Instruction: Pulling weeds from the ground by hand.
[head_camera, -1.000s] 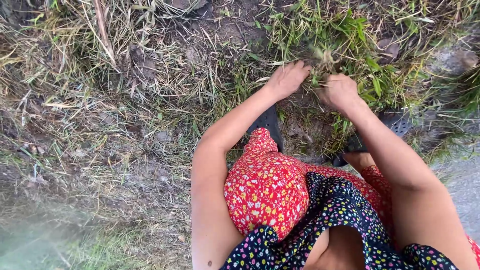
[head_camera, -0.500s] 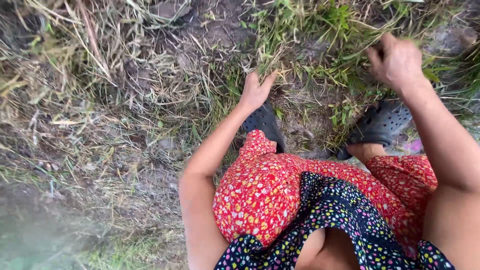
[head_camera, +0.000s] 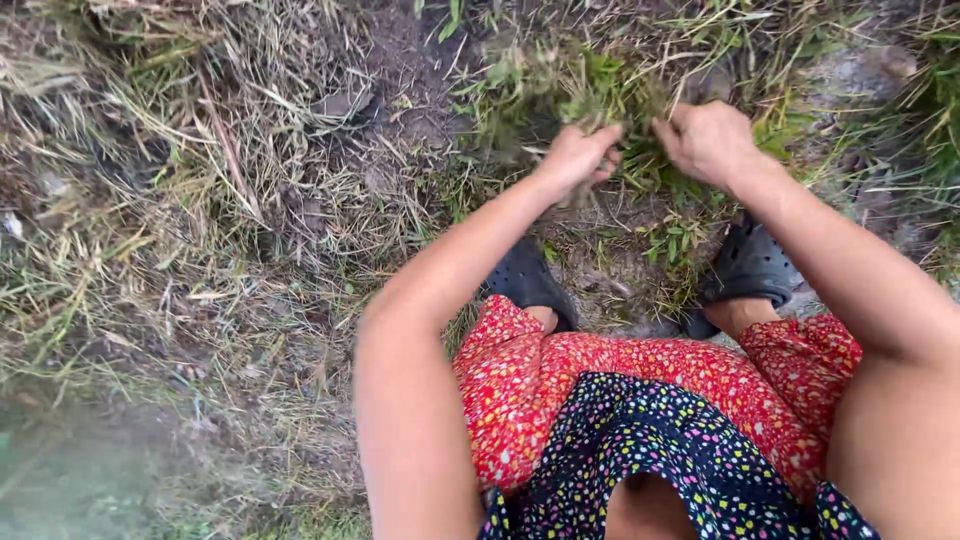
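The left hand (head_camera: 575, 158) and right hand (head_camera: 708, 140) are both closed on one grass tuft (head_camera: 600, 85). The tuft stands between them, just ahead of the shoes (head_camera: 745, 268), its blades rising away from both grips, equally near to each.

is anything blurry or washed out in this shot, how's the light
Head view: soft, even daylight, no hard shadows or glare; the lower-left corner is a hazy greenish smear; the left hand, right hand and grass tuft look slightly motion-blurred; the dry grass is sharper.
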